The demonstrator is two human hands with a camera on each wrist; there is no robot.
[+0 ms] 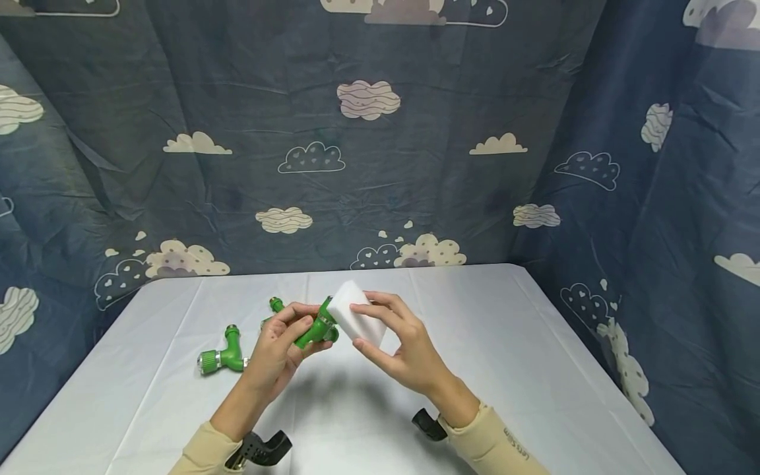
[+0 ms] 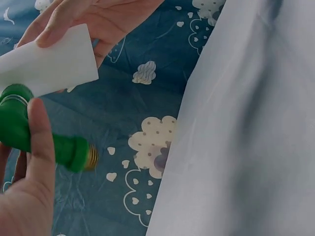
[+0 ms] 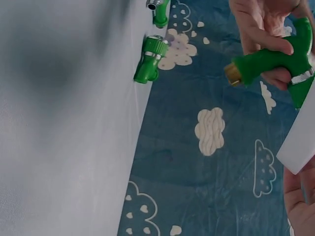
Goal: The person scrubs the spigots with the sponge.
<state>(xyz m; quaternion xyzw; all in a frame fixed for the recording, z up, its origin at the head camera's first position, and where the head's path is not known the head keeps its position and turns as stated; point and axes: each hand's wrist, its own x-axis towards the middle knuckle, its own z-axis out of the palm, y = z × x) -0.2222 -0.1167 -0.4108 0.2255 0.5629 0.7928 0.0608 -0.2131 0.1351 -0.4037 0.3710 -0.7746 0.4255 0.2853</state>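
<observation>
Over a white tabletop (image 1: 534,396), between its side edges, the left hand (image 1: 282,348) grips a green fitting (image 1: 320,326). The right hand (image 1: 410,346) pinches a white block (image 1: 349,320).

The green fitting (image 1: 319,328) looks smooth, its thread (image 2: 92,157) metallic, the white block (image 1: 356,319) matt.

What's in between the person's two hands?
In the head view, a green pipe and a white block are between the left hand and the right hand.
</observation>
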